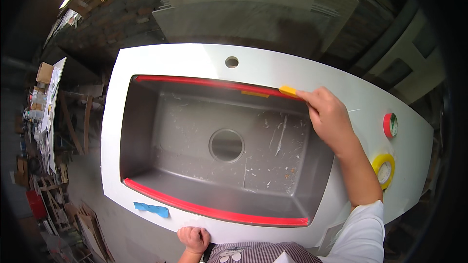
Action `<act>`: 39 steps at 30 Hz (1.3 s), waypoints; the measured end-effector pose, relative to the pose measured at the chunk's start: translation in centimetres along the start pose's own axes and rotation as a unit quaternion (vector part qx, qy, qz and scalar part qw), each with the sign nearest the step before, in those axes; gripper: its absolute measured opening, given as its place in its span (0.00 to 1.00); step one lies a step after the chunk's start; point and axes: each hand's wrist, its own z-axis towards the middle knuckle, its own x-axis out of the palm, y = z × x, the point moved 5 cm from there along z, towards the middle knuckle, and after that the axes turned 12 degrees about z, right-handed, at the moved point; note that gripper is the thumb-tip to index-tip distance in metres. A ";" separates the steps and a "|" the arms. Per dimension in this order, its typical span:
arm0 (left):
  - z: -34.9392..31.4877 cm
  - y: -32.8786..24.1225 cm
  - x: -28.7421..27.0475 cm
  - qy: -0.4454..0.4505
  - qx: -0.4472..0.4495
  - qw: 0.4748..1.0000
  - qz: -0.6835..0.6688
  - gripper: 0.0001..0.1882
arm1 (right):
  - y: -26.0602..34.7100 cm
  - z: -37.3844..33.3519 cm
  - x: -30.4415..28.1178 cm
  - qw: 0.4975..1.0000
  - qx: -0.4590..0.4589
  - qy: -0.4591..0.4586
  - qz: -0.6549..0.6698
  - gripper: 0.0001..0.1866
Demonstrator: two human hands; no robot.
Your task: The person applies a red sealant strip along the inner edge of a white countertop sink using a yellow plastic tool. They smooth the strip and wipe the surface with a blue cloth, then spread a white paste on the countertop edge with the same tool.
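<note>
My right hand (326, 114) pinches a small flat yellow scraper (288, 90) at the far rim of a grey sink (195, 117). Beneath the scraper, red tape (209, 84) runs along that far edge. A second strip of red tape (214, 209) lines the near edge. The sink sits in a white countertop (170, 58); pale smears and specks mark its floor around the round drain hole (226, 145). Closed in a loose fist, my left hand (193, 239) is at the countertop's front edge, with nothing showing in it.
A crumpled blue strip (151, 209) lies front left on the countertop. To the right are a red tape roll (390, 125) and a yellow tape roll (383, 171). A tap hole (232, 62) pierces the back. Large slabs (239, 19) lean behind; a cluttered bench (51, 102) stands left.
</note>
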 end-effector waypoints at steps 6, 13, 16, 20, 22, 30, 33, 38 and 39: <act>0.1 -0.2 -0.1 0.000 0.003 1.000 0.000 0.09 | 2.8 -7.6 -3.4 0.987 0.100 0.067 0.105 0.18; -0.1 -0.1 0.1 -0.035 -0.001 0.999 0.006 0.08 | 4.5 -18.9 -3.6 0.928 0.279 0.130 0.209 0.16; 0.1 -0.2 0.0 -0.043 0.003 0.999 0.006 0.08 | 6.9 -22.7 -1.6 0.905 0.285 0.132 0.287 0.15; 0.1 0.1 0.2 -0.052 0.008 0.999 0.004 0.07 | 10.4 -25.2 0.9 0.889 0.218 0.185 0.357 0.14; 0.2 0.0 0.1 -0.056 0.010 0.998 0.006 0.07 | 11.1 -26.1 0.9 0.886 0.201 0.196 0.370 0.15; 0.6 -0.2 -0.2 -0.069 0.023 0.997 0.008 0.07 | 10.6 -27.5 -2.3 0.926 0.194 0.096 0.309 0.18; 0.1 0.4 -0.1 -0.066 0.026 0.997 0.018 0.07 | 10.4 -26.4 -3.6 0.949 0.154 0.086 0.260 0.21; 0.4 0.2 0.2 -0.067 0.043 0.997 0.021 0.08 | 9.5 -24.3 -5.4 0.973 0.098 0.076 0.196 0.22; 0.4 0.2 0.1 -0.066 0.047 0.996 0.024 0.08 | 9.3 -23.8 -5.4 0.976 0.085 0.079 0.182 0.22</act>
